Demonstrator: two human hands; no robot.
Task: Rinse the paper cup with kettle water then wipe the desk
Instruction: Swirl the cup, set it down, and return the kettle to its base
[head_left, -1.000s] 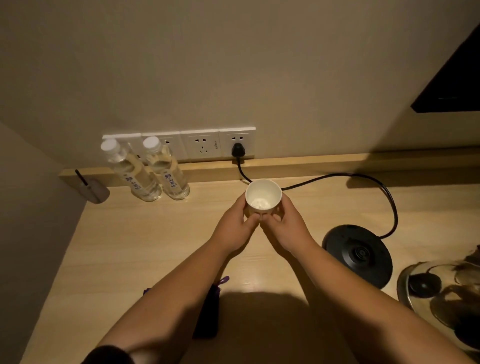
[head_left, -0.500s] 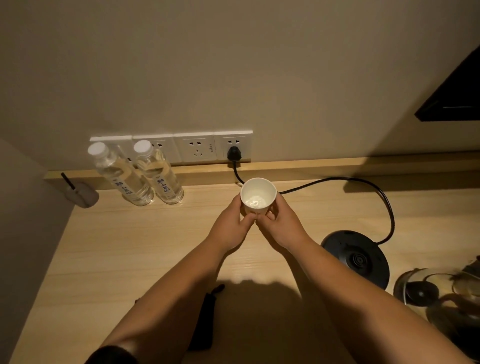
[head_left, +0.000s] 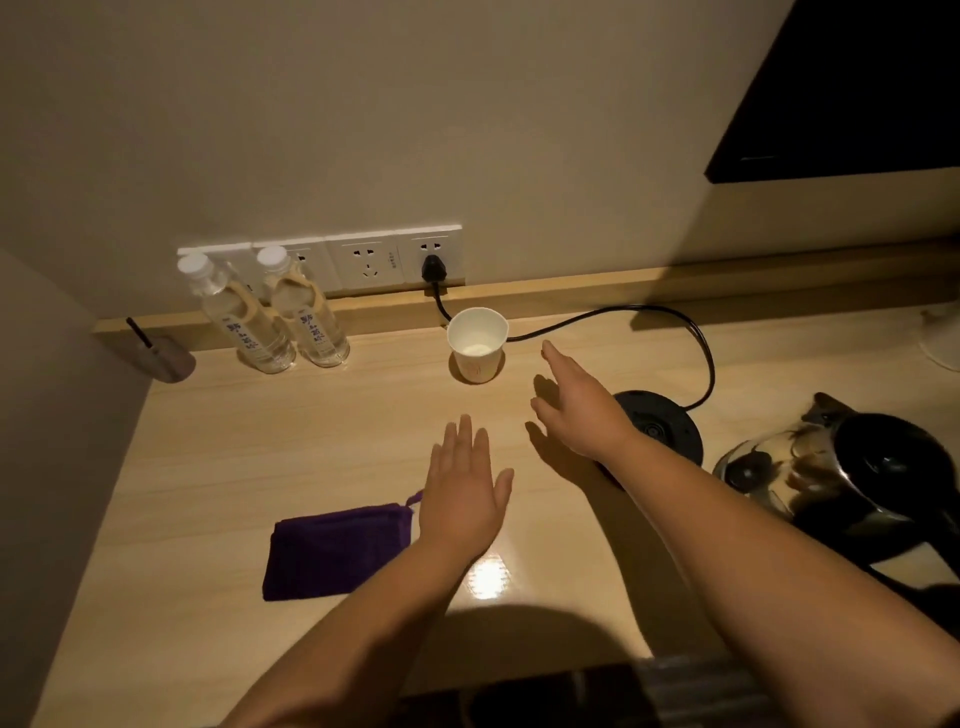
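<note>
**Cup Set Down, Both Hands Free**

While the paper cup is standing upright at upper centre of the head view, near the back edge of the desk and just below the wall sockets, neither hand is touching it. The left hand is hovering at centre frame, fingers extended and slightly apart, holding nothing. The right hand is reaching at centre right, fingers straight and close together, also empty, partly covering the kettle base.

The kettle is sitting off its base at the right edge. A purple cloth is lying flat at lower left of centre.

Handling, as a judgement: the cup is likely light and thin-walled, crushing easily and tipping under poured water. Grip it around the mid-wall with gentle pressure. The cloth is probably soft; gather it from above.
</note>
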